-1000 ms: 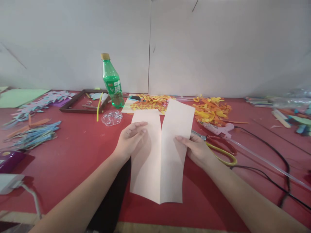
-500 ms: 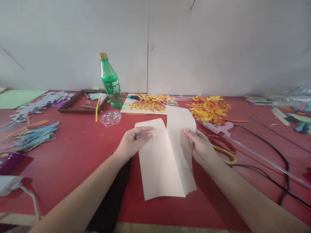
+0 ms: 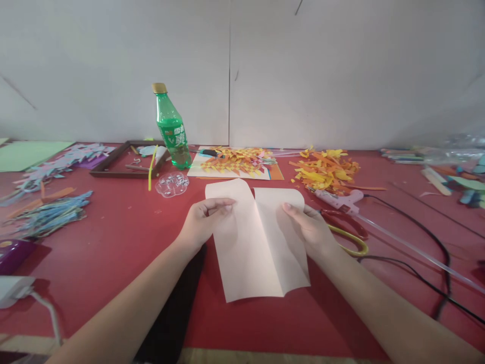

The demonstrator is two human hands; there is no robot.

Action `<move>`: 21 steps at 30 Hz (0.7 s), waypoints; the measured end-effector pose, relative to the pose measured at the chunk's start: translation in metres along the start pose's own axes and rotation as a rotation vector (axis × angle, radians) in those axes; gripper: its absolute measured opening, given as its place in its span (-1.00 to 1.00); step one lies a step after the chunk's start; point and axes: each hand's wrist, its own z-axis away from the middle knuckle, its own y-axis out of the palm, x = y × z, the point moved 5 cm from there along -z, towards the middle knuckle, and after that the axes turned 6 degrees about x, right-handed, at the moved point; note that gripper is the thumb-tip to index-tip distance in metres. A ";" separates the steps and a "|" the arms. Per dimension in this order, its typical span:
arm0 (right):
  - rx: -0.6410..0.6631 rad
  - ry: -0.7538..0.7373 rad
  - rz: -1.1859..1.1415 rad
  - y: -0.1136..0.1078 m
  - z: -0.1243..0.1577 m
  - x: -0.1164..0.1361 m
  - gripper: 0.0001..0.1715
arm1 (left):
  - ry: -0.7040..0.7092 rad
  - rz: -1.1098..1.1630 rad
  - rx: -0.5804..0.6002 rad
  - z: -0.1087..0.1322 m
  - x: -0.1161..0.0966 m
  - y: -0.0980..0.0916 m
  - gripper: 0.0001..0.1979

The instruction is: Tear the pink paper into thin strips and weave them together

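A red table (image 3: 132,227) is spreading beneath a creased pale paper (image 3: 252,253), which is curling at its top edge. Behind it, to the left, a green bottle (image 3: 172,132) is standing, while the left hand (image 3: 203,221) is pinching the paper's left half and the right hand (image 3: 312,225) its right half. A pink glue gun (image 3: 340,202) is lying beyond the right hand, a clear tray (image 3: 172,185) near the bottle.

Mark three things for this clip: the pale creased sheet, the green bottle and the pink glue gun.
Pale creased sheet (image 3: 254,247): head view, just left of the crease.
Green bottle (image 3: 175,134): head view, on its label.
Pink glue gun (image 3: 340,201): head view, on its body.
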 end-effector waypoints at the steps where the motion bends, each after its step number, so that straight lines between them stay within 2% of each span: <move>1: -0.005 -0.016 -0.011 -0.001 -0.001 0.000 -0.81 | -0.005 0.009 -0.009 0.000 0.001 -0.001 -0.73; 7: 0.007 -0.055 -0.056 0.000 -0.002 0.002 -0.77 | -0.011 0.093 -0.024 -0.001 0.000 -0.002 -0.71; 13: -0.035 -0.071 -0.083 -0.001 -0.003 0.005 -0.77 | -0.003 0.148 0.079 0.002 -0.002 0.006 -0.53; 15: -0.032 -0.085 -0.096 -0.002 -0.003 0.005 -0.77 | 0.022 0.105 0.095 0.002 -0.001 0.007 -0.62; 18: -0.007 -0.085 -0.065 -0.001 -0.002 0.005 -0.75 | 0.086 0.006 0.058 0.002 -0.003 0.004 -0.76; 21: 0.043 -0.042 0.005 0.002 -0.001 0.003 -0.67 | 0.086 -0.029 -0.002 0.001 -0.003 0.000 -0.76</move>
